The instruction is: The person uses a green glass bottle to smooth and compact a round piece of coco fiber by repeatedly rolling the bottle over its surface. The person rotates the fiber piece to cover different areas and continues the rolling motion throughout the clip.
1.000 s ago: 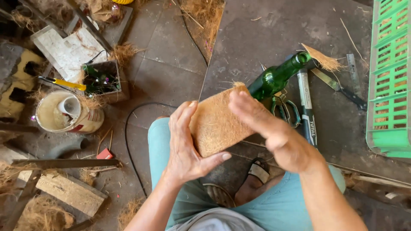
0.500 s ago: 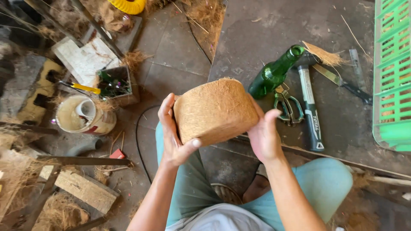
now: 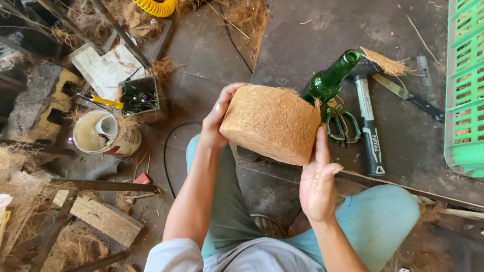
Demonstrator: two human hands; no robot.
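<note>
I hold a round pot of brown coconut fibre in the air above my knees, lying on its side. My left hand grips its left rim, thumb over the top edge. My right hand presses flat against its lower right side with the fingers stretched upward. Just behind the pot a green glass bottle lies on the dark floor slab, its neck pointing up and right.
Scissors, a hammer and a knife lie right of the bottle. A green plastic crate stands at the right edge. On the left are a tin of paste, a small box of tools, wooden boards and loose fibre.
The fibre pot has turned from flat face-on to showing its rounded side. My left hand shifted to its left rim, my right hand dropped to its lower right side.
</note>
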